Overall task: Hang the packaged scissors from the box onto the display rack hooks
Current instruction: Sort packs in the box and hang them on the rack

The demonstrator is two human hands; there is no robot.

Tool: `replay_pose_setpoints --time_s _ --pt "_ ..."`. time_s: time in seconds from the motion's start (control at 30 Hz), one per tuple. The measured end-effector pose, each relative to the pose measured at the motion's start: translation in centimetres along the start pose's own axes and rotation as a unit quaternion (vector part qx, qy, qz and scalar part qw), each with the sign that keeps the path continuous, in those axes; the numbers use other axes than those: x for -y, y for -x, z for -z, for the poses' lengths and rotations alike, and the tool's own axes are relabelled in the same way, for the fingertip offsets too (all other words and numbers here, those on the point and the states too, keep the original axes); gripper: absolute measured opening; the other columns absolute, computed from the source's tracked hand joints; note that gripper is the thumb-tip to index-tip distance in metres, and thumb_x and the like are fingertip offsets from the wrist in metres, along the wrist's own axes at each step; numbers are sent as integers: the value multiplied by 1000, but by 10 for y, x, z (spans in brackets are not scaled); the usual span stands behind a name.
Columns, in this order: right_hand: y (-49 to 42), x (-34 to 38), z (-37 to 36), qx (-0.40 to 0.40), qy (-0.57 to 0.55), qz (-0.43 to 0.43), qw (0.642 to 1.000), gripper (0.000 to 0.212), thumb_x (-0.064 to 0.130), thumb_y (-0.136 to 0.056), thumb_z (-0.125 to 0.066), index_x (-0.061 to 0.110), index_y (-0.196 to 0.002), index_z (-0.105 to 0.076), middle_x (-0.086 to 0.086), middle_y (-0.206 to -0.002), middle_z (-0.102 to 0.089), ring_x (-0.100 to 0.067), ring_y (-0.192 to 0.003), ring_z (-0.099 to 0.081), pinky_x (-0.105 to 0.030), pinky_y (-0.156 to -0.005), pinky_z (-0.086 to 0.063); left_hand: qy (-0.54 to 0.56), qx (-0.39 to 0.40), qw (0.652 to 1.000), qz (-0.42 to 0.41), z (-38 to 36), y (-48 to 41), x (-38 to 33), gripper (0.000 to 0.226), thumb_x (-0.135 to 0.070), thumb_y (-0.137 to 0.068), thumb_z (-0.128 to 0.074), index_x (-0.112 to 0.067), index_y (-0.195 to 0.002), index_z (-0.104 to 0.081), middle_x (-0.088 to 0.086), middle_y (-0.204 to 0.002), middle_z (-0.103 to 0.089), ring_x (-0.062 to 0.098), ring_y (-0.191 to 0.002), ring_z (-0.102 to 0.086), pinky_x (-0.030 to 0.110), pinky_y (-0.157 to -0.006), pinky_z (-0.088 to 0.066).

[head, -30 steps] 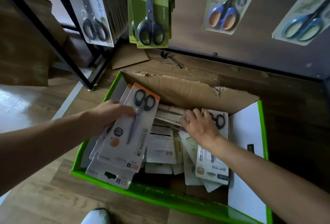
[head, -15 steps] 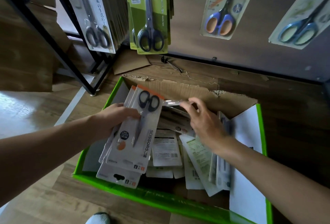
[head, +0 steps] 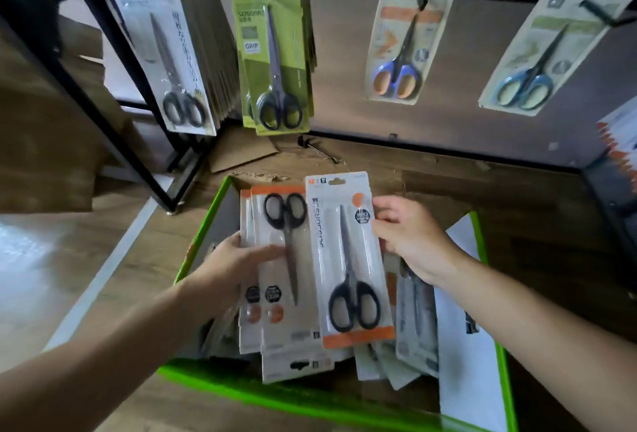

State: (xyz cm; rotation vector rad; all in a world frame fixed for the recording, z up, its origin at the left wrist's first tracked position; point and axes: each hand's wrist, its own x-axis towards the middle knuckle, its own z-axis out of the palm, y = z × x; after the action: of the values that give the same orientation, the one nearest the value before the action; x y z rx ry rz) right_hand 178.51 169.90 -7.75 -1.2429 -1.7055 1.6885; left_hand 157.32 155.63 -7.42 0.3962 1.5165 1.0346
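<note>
My right hand [head: 410, 238] pinches the right edge of one scissors pack [head: 348, 259], thumb on its face, fingers behind; the pack stands upright, hang hole up, black handles down, orange band at the foot. My left hand [head: 231, 266] grips a stack of like packs [head: 279, 314], thumb pressed across the front, handles up. Both are held over the green-rimmed cardboard box [head: 275, 393], where more flat, glossy packs [head: 413, 321] lie loose. Behind it, the black display rack [head: 103, 62] carries white packs [head: 172, 62] and green packs [head: 275, 62] in thick rows.
</note>
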Motion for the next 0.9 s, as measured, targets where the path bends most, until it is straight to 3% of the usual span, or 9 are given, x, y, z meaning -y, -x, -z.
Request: replay_pose_setpoints --time_s 0.17,0.27,0.37,0.43,0.5,0.57,0.67,0.77,0.9 --pt "7 4 -18 17 -36 -43 998 4 21 -91 -66 19 -89 -69 -6 -85 -70 -16 -78 -64 -26 -66 -51 37 74 994 -68 -18 5 3 38 -12 -85 -71 -2 -119 -58 32 -100 -67 36 -64 -69 33 -41 -53" --pt "6 8 -21 -7 71 -34 997 27 33 -91 -64 10 -104 -67 -7 -98 -67 -17 -90 -62 -30 -82 -50 51 80 992 -83 -23 4 2 28 -7 -91 -61 1 -117 -58 31 -96 -66 29 -54 -68 26 -36 -49" --pt "2 12 -18 -17 174 20 984 16 31 -93 -64 15 -97 -64 -9 -88 -63 -16 -78 -51 -29 -69 -38 59 66 992 -86 -21 -5 4 34 -12 -88 -65 4 -118 -60 28 -100 -69 37 -72 -70 41 -55 -59" --pt "-2 14 -17 -13 272 99 957 5 15 -93 -60 14 -93 -65 -6 -81 -58 -17 -74 -46 -32 -66 -33 66 79 993 -60 -19 -9 4 31 -12 -89 -63 4 -116 -61 28 -98 -69 36 -71 -71 39 -55 -59" --pt "-7 15 -17 -13 382 165 909 22 2 -88 -51 9 -103 -65 -6 -95 -62 -23 -88 -52 -37 -77 -39 52 97 993 -48 -18 -9 5 27 -14 -92 -60 2 -113 -62 29 -93 -69 33 -59 -69 30 -40 -52" --pt "-11 20 -17 -27 423 170 889 29 1 -89 -46 6 -113 -63 -7 -109 -60 -25 -101 -53 -36 -83 -38 37 108 992 -57 -16 -11 7 31 -17 -92 -59 1 -117 -60 28 -94 -69 34 -62 -69 30 -41 -51" --pt "-19 13 -18 -45 438 134 888 22 6 -93 -44 6 -109 -59 -10 -108 -60 -27 -95 -52 -35 -73 -33 40 110 991 -64 -15 -12 9 31 -21 -95 -57 0 -117 -56 27 -84 -68 34 -47 -64 29 -32 -47" --pt "-27 7 -17 -98 384 55 917 16 10 -95 -40 5 -102 -54 -11 -99 -61 -29 -85 -51 -36 -66 -33 64 70 993 -66 -15 -19 10 33 -26 -93 -61 -2 -116 -57 33 -88 -67 46 -60 -62 52 -47 -51" --pt "-19 22 -19 -15 404 199 892 24 8 -89 -34 10 -96 -57 9 -88 -56 -14 -85 -46 -30 -72 -33 78 39 996 -15 -8 -28 10 42 -27 -90 -64 1 -121 -59 29 -100 -69 41 -70 -68 42 -54 -55"
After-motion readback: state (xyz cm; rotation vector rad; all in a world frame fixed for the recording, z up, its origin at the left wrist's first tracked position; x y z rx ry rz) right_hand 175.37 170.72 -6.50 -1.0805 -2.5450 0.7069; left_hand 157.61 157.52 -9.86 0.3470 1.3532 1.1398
